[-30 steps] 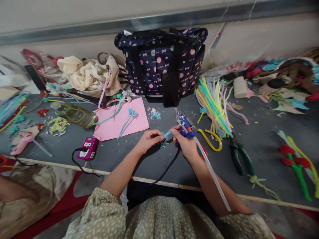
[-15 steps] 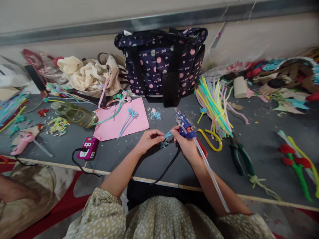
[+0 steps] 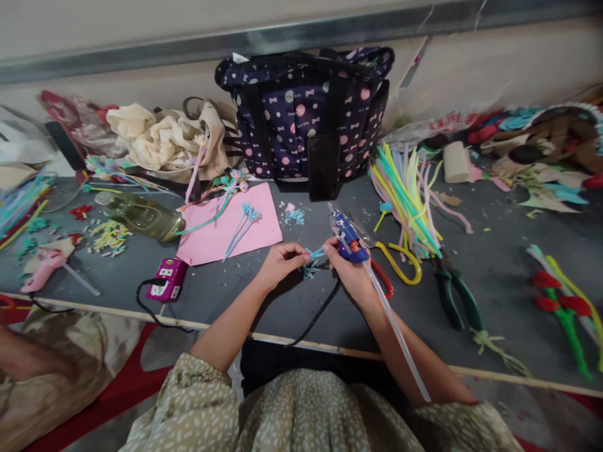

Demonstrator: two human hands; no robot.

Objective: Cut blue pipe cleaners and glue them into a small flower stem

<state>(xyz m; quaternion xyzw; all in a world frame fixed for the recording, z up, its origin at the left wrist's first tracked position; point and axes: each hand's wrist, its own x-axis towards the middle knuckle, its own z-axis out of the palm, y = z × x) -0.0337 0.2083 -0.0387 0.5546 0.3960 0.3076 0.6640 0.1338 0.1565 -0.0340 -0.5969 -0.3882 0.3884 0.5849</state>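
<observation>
My left hand [image 3: 285, 262] is closed, its thumb and finger pinching a light-blue pipe cleaner piece [image 3: 316, 253] with short frayed strands spreading below. In my right hand [image 3: 346, 267] is a blue hot glue gun [image 3: 347, 237], its nozzle pointing up and away, while the thumb and fingertips also pinch the other end of the blue piece. A long clear glue stick [image 3: 398, 329] runs from the gun's back over my right forearm. On a pink sheet [image 3: 202, 242] lie finished-looking blue pipe cleaner stems [image 3: 242, 226] with tufted tops. Blue scraps [image 3: 294, 216] are scattered beyond my hands.
Scissors [image 3: 396, 260] and green-handled pliers [image 3: 455, 295] lie at right, near a pipe cleaner bundle [image 3: 407, 201]. A patterned bag [image 3: 292, 119] with a phone [image 3: 323, 167] against it stands behind. At left are a bottle [image 3: 141, 215], a purple power adapter [image 3: 168, 279] and a pink glue gun [image 3: 47, 270].
Both hands stay nearly in place, still holding the blue piece and the glue gun. Its frayed strands show slightly more spread below my left fingertips.
</observation>
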